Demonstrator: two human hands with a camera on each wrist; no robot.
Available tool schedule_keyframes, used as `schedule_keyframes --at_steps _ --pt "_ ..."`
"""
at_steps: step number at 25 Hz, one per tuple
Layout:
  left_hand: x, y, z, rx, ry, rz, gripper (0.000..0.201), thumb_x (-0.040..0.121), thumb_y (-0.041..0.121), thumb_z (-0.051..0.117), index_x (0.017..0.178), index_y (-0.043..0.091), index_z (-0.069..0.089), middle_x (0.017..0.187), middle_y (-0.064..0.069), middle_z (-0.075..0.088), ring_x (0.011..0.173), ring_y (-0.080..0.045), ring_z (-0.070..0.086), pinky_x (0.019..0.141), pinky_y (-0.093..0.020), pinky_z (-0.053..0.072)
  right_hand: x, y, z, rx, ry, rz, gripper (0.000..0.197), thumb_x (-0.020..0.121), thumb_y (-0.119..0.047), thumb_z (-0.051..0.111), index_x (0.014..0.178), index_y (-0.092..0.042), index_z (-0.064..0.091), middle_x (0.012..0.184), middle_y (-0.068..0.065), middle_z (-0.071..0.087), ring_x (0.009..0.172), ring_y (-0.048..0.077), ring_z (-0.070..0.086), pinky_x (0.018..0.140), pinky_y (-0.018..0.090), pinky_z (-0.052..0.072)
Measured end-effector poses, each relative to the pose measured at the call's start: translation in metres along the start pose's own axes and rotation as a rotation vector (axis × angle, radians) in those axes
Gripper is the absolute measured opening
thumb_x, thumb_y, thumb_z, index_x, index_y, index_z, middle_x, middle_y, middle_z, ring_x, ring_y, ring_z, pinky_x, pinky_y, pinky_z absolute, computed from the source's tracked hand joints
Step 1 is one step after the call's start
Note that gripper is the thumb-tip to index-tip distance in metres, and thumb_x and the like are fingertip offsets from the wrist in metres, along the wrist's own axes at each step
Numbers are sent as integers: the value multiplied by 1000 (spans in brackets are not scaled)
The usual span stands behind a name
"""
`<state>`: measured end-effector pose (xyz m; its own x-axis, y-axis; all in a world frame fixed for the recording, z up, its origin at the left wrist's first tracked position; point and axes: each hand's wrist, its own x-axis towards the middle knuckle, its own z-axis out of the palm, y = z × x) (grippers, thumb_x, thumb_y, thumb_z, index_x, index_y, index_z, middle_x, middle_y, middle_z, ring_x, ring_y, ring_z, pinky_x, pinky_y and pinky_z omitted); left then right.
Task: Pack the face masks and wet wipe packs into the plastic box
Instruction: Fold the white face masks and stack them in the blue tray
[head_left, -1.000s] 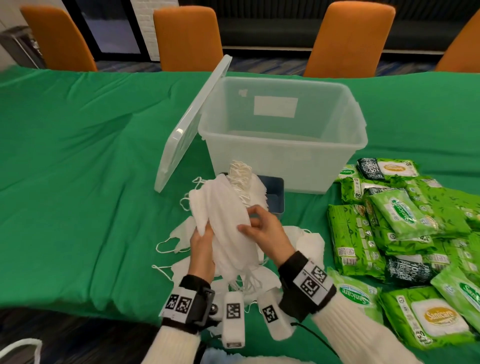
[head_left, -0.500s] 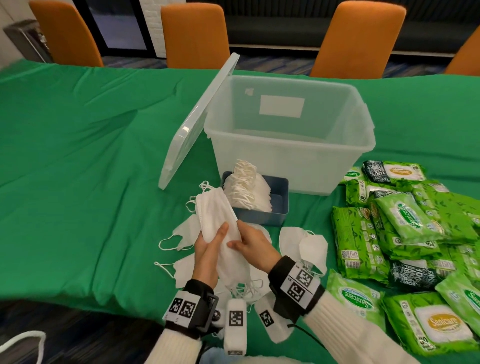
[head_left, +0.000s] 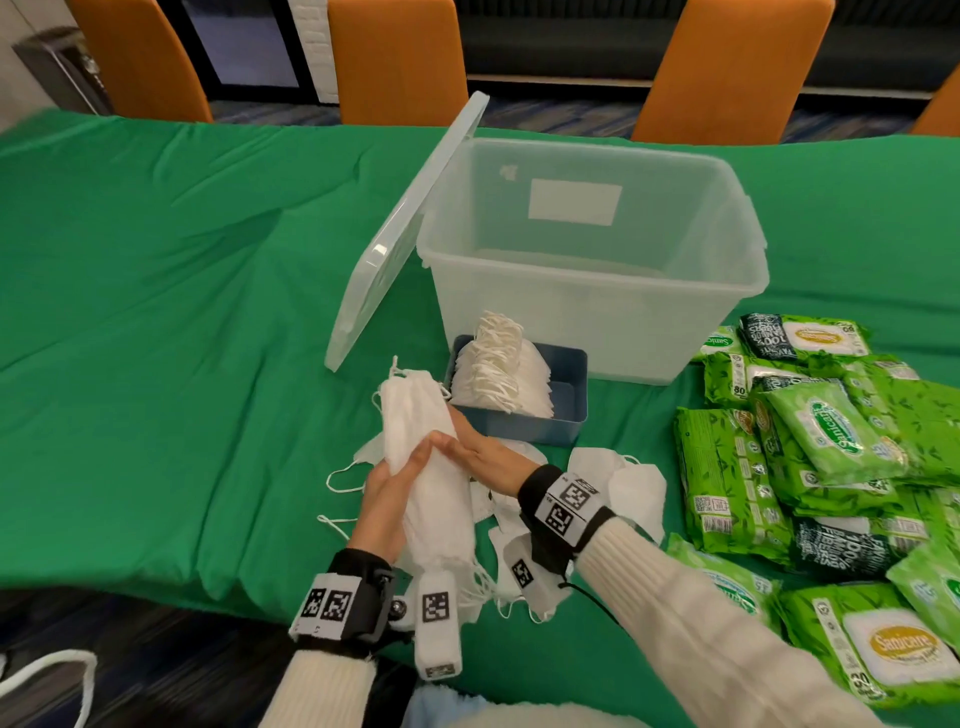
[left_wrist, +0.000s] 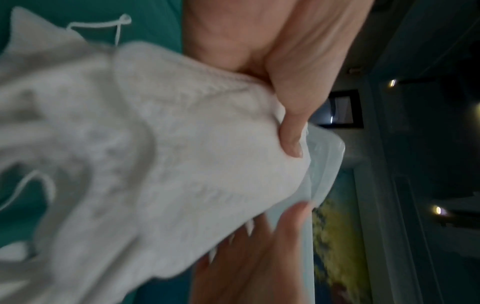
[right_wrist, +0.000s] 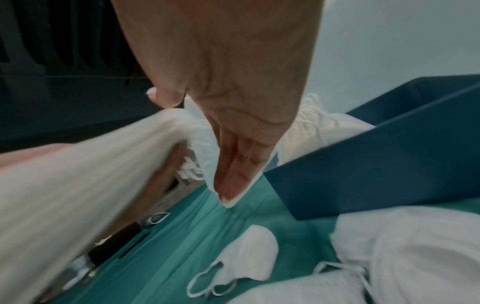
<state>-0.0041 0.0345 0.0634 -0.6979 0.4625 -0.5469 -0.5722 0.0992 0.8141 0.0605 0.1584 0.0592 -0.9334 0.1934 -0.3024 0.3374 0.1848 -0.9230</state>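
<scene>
A stack of white face masks (head_left: 423, 467) is held upright between both hands above the table's near edge. My left hand (head_left: 397, 488) grips it from the left, thumb (left_wrist: 291, 127) curled over the stack (left_wrist: 182, 164). My right hand (head_left: 472, 449) lies flat against its right side, fingers (right_wrist: 233, 170) straight. Behind stands the clear plastic box (head_left: 587, 338), open and holding nothing that I can see. Green wet wipe packs (head_left: 831, 441) are piled at the right.
The box lid (head_left: 405, 234) leans against the box's left side. A blue tray (head_left: 563, 421) with more masks (head_left: 496, 374) sits before the box. Loose masks (head_left: 623, 483) lie on the green cloth (head_left: 182, 338). Orange chairs (head_left: 400, 57) line the far side.
The loose bundle of masks has been drawn into a tighter stack and lowered toward me. My right hand slid from the top of it to flat along its right side.
</scene>
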Motion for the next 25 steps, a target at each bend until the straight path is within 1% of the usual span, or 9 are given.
schedule_keyframes --at_steps 2,4,6,9,12,14,18,21,25 --pt "5 15 -19 -7 49 22 43 84 31 67 116 4 57 105 -13 68 93 -26 66 79 -37 52 9 21 -3 43 88 52 51 97 -42 39 136 -8 40 122 7 56 109 21 56 97 38 47" --pt "9 29 -44 -20 108 58 40 88 30 63 117 4 54 103 -11 66 90 -24 63 77 -34 49 16 52 -5 -259 229 156 27 97 -20 45 113 -2 57 102 12 63 93 26 60 87 40 51" --pt "12 38 -66 -45 159 81 42 90 30 61 122 4 53 110 -12 63 96 -25 61 84 -36 46 18 83 5 -664 173 255 26 91 -7 49 117 -3 56 118 16 56 109 30 54 92 37 46" --pt "15 41 -88 -58 190 91 46 90 33 60 125 5 52 114 -13 62 101 -26 59 87 -38 45 25 104 29 -976 -47 116 54 86 -6 58 136 -1 37 139 18 36 128 33 34 103 42 35" --pt "12 39 -87 -52 185 71 43 90 33 61 122 7 53 109 -11 63 95 -25 60 85 -37 45 39 100 40 -1102 -47 -11 66 83 -9 63 140 -2 30 140 17 38 127 33 33 105 41 28" --pt "12 37 -87 -63 201 63 43 89 33 62 122 7 52 110 -10 63 96 -25 60 86 -38 45 42 88 36 -1121 -3 8 57 82 -14 65 132 -2 40 130 16 47 121 32 38 101 39 29" --pt "15 32 -89 -98 233 54 50 89 33 62 128 4 51 118 -13 62 104 -27 59 90 -39 45 8 60 -4 -827 240 110 31 90 -29 57 112 -8 62 112 10 61 109 27 50 89 33 36" --pt "14 30 -76 -122 211 57 46 91 30 60 127 3 51 117 -13 61 102 -26 59 88 -37 45 -44 49 -42 -264 447 228 23 89 -24 61 105 -9 68 104 7 66 99 24 60 85 28 43" --pt "11 20 -40 -98 149 0 45 89 31 62 123 2 53 115 -12 63 98 -25 61 78 -33 47 -94 29 -56 309 492 179 10 86 -14 64 94 -16 69 89 4 71 70 10 65 64 18 49"
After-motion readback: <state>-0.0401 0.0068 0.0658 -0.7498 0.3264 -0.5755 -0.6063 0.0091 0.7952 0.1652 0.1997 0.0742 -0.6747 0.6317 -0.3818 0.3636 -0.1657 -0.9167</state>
